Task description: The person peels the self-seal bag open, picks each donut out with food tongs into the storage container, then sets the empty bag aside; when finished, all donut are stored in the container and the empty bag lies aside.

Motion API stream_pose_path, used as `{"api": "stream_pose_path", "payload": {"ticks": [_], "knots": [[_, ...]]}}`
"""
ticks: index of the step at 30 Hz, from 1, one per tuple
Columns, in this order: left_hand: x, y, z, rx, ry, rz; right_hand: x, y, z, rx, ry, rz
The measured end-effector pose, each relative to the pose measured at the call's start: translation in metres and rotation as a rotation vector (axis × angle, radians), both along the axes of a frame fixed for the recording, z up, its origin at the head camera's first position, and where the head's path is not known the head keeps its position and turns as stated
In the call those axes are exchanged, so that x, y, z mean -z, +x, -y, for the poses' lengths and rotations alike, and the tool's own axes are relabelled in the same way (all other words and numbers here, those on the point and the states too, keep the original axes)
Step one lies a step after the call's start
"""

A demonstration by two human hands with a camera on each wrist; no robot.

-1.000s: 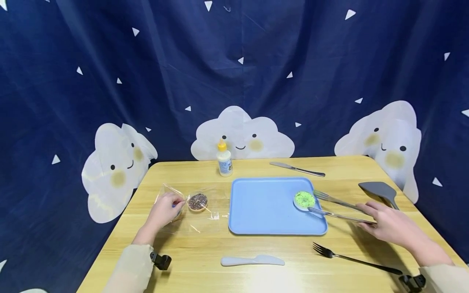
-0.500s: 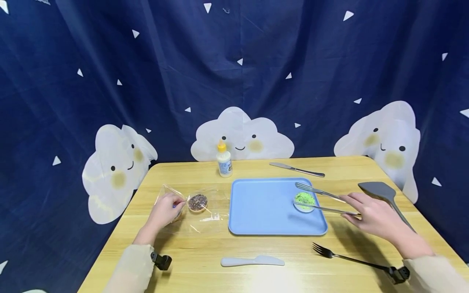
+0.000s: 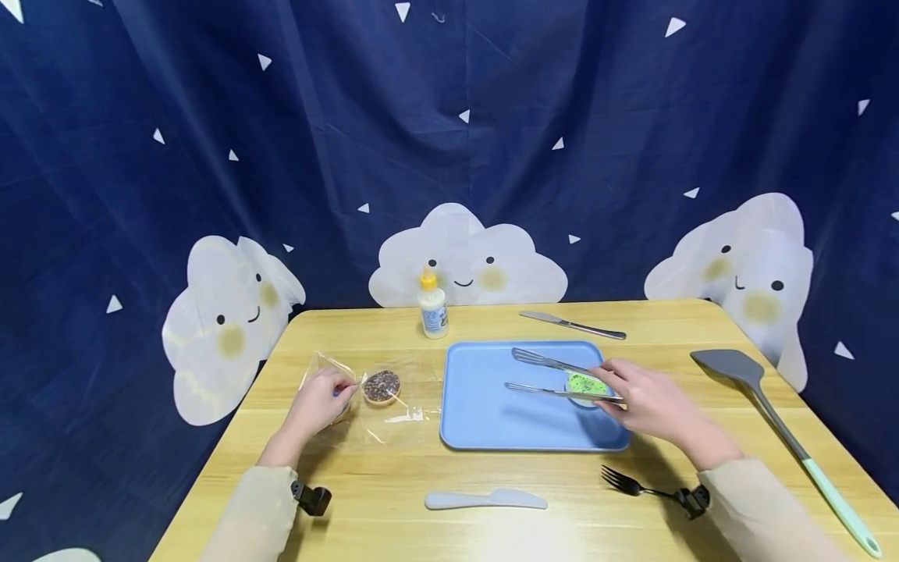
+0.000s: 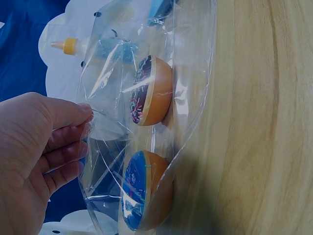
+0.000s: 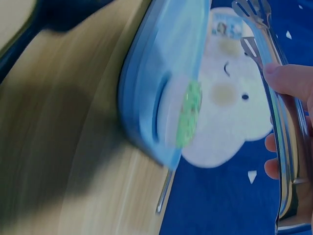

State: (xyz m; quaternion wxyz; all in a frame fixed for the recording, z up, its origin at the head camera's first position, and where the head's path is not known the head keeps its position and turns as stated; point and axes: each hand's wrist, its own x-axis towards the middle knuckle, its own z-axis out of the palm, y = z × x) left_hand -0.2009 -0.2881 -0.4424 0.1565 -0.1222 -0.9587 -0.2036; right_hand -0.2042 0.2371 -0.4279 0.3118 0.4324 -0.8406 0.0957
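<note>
Your right hand [image 3: 649, 398] gripping spread tongs [image 3: 551, 362] over the blue tray [image 3: 477, 421], green-topped cake [image 3: 587, 384] at its right, left hand [image 3: 321, 402] pinching the clear bag [image 3: 403, 431].

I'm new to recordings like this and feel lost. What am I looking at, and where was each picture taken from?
There is no machine here: a person works with two bare hands. The wide picture comes from the person's head, looking forward and down; the two closer ones come from the left and right wrists.

The left hand pinches a clear bag with a dark-topped cake and a blue-topped cake inside. The right hand holds metal tongs, which grip nothing. A green-topped cake sits on the blue tray.

Also on the wooden table are a yellow-capped bottle, a metal knife, a pale knife, a black fork and a spatula.
</note>
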Motion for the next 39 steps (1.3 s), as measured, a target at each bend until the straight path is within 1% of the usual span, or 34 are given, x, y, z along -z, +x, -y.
{"api": "stream_pose_path", "payload": {"ticks": [5, 12, 16, 19, 22, 25, 29, 35, 39], "knots": [[0.000, -0.001, 0.001, 0.005, 0.003, -0.003, 0.006, -0.008, 0.025, -0.040, 0.001, 0.007], [-0.001, -0.002, 0.001, 0.007, 0.011, -0.022, 0.011, -0.015, 0.060, -0.089, 0.021, 0.057], [-0.001, -0.001, 0.001, -0.001, 0.012, -0.025, 0.014, -0.018, 0.081, -0.093, 0.040, 0.084], [0.000, 0.000, 0.001, -0.006, 0.007, -0.017, 0.016, -0.020, 0.093, -0.082, 0.050, 0.129], [0.000, 0.000, 0.001, -0.004, 0.011, -0.014, 0.018, -0.022, 0.104, -0.073, 0.048, 0.194], [0.001, 0.001, 0.002, -0.003, 0.021, -0.025, 0.019, -0.026, 0.116, -0.060, 0.057, 0.253], [0.001, 0.002, 0.003, 0.000, 0.022, -0.049, 0.022, -0.030, 0.131, -0.028, 0.098, 0.306], [0.001, 0.005, 0.003, -0.002, 0.028, -0.095, 0.022, -0.031, 0.155, -0.001, 0.101, 0.398], [0.001, 0.007, 0.001, -0.001, 0.034, -0.138, 0.023, -0.033, 0.169, 0.023, 0.116, 0.438]]}}
